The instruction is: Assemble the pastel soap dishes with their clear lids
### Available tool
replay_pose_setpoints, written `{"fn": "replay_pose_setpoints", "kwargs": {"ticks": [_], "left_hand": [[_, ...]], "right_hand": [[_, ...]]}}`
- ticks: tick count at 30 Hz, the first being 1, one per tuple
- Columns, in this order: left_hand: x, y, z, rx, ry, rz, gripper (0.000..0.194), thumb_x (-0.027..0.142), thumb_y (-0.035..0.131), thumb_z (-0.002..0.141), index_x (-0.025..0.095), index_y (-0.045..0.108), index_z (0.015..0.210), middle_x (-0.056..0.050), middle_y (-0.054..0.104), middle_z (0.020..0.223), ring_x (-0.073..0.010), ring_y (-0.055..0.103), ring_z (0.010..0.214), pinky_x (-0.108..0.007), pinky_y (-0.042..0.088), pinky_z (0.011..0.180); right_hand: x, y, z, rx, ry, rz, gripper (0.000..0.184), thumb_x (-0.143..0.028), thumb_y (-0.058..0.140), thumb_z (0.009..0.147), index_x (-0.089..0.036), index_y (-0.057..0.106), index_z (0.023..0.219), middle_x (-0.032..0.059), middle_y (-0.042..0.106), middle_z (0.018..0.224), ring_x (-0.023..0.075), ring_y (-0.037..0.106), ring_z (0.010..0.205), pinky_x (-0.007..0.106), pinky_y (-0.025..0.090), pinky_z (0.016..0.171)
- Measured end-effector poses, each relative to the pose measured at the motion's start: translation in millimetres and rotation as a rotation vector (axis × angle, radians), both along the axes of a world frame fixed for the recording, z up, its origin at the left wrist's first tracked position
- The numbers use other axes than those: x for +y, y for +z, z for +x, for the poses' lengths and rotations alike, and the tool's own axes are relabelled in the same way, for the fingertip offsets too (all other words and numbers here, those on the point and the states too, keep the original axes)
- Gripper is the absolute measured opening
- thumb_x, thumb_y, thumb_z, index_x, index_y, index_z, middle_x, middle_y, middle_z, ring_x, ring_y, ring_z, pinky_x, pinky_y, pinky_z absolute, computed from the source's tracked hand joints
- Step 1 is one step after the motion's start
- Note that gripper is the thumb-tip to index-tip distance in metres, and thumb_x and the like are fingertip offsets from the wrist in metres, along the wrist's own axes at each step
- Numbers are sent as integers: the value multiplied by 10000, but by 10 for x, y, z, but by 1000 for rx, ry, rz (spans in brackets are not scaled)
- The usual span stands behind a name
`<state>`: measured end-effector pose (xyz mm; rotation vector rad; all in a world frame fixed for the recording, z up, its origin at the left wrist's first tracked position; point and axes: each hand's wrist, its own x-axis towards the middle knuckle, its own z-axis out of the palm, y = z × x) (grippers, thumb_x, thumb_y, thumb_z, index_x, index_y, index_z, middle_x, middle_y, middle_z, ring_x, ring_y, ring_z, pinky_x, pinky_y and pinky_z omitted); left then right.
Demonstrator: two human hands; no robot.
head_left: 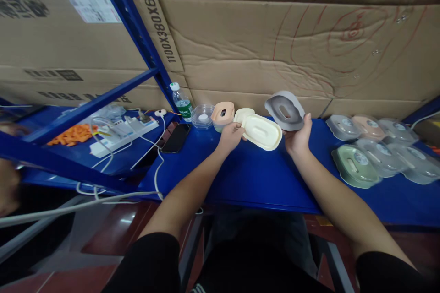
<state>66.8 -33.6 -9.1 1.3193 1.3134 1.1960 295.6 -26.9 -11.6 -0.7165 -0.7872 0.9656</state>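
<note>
My left hand is closed on the near end of a cream plastic tray, which is tilted above the blue table. It has rounded corners and a long oval recess. My right hand grips the lower edge of a grey plastic lid with an oval slot, raised to the right of the tray. Behind my left hand is another cream piece, partly hidden. Beside it stands a peach-topped container with a slotted opening.
A round clear container, a water bottle and a phone are to the left. Several lidded boxes sit at the right. Beyond the blue rack post lie a power strip and orange pieces. Cardboard stands behind.
</note>
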Motion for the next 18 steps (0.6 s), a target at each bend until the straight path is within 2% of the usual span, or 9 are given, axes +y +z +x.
{"fn": "replay_pose_setpoints", "kwargs": {"ticks": [3,4,7,9,12,15,18], "left_hand": [[-16,82,32,-139,-10,-261,13,195,589,828,185,597,832,-27,725,613,-84,400,347,-216,256,403],[-27,106,42,-202,-32,-338,58,198,586,838,181,601,892,-40,750,659,-73,365,337,-212,220,392],[-57,133,79,-402,-90,-505,169,216,593,897,184,599,1062,-50,797,790,-56,363,350,-189,191,379],[-67,114,106,-501,-90,-545,183,242,588,959,195,601,1135,-55,817,887,-54,409,378,-180,209,372],[-66,52,131,-560,-90,-524,212,300,566,1041,202,627,1219,-86,823,1132,-49,483,434,-178,242,365],[-57,-15,125,-520,-165,-503,280,387,578,1068,200,666,1256,-114,761,1350,-49,548,486,-183,260,364],[-37,-67,106,-430,-266,-526,353,462,560,1077,184,709,1234,-141,740,1387,-63,578,509,-194,277,366]], "right_hand": [[29,24,91,106,16,-61,710,-849,444,869,-276,693,1207,70,768,1051,226,755,762,281,499,459],[45,25,134,133,20,-81,731,-866,429,855,-278,696,1198,69,771,1027,224,749,725,277,466,428],[96,5,252,113,40,-104,794,-904,378,845,-270,700,1198,80,777,983,232,755,693,285,436,412],[113,-20,285,32,46,-112,838,-916,342,853,-256,699,1226,96,783,982,247,774,725,291,455,430],[98,-46,253,-135,81,-116,917,-947,294,840,-246,682,1287,107,789,993,272,791,772,310,490,449],[53,-46,167,-228,128,-103,951,-953,281,843,-247,661,1355,104,786,1003,269,793,779,319,522,473],[12,-41,93,-203,161,-123,921,-926,302,867,-237,674,1352,105,781,997,256,791,779,310,535,486]]}}
